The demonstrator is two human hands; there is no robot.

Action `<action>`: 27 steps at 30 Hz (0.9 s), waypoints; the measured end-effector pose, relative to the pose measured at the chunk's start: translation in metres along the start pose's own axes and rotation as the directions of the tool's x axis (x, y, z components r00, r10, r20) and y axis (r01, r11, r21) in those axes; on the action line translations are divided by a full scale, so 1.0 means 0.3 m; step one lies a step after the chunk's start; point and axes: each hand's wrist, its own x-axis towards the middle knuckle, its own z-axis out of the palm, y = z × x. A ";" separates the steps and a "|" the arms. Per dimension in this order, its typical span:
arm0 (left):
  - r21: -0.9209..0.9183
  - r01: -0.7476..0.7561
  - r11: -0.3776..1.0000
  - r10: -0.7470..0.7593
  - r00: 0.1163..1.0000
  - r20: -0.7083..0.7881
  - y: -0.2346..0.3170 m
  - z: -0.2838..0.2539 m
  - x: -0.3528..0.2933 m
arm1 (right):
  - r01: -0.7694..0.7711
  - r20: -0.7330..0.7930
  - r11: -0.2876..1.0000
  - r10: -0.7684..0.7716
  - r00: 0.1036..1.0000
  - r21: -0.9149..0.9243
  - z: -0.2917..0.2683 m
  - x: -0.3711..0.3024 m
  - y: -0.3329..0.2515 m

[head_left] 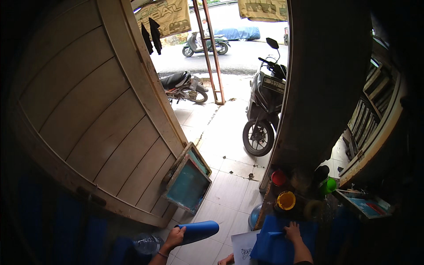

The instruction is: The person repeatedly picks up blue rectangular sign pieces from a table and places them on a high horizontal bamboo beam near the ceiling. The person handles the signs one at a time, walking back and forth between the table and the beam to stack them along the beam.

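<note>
My left hand (173, 239) is closed around one end of a smooth blue sheet (198, 231), which curves over like a half-rolled tube and sticks out to the right above the floor. At the lower right, my right hand (292, 231) lies on a stack of blue sheets (270, 245), its fingers somewhat apart on the top one. One fold or edge stands up a little beside these fingers. Partly under the stack is a white paper (241, 246) with a black line drawing. What the blue material is, I cannot tell.
Wood-framed screens (187, 185) lean by the panelled door (119, 128). On the dark bench at right stand containers with a red lid (278, 177), a yellow lid (285, 200) and a green lid (328, 186). A clear plastic bottle (147, 243) is near my left wrist. Outside stands a scooter (263, 104).
</note>
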 end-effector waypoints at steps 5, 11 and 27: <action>-0.136 -0.092 0.986 0.098 0.995 0.036 -0.010 0.024 0.026 | -0.029 0.157 0.998 0.019 0.987 0.062 -0.052 -0.019 -0.019; -0.143 -0.172 0.975 0.181 0.982 0.050 -0.005 -0.010 0.059 | 0.131 0.467 0.988 -0.078 0.881 -0.083 -0.308 -0.272 -0.196; -0.335 -0.531 0.779 0.626 0.695 0.354 -0.109 -0.075 0.158 | -0.056 -0.075 0.158 0.713 0.698 0.986 -0.259 -1.358 -1.075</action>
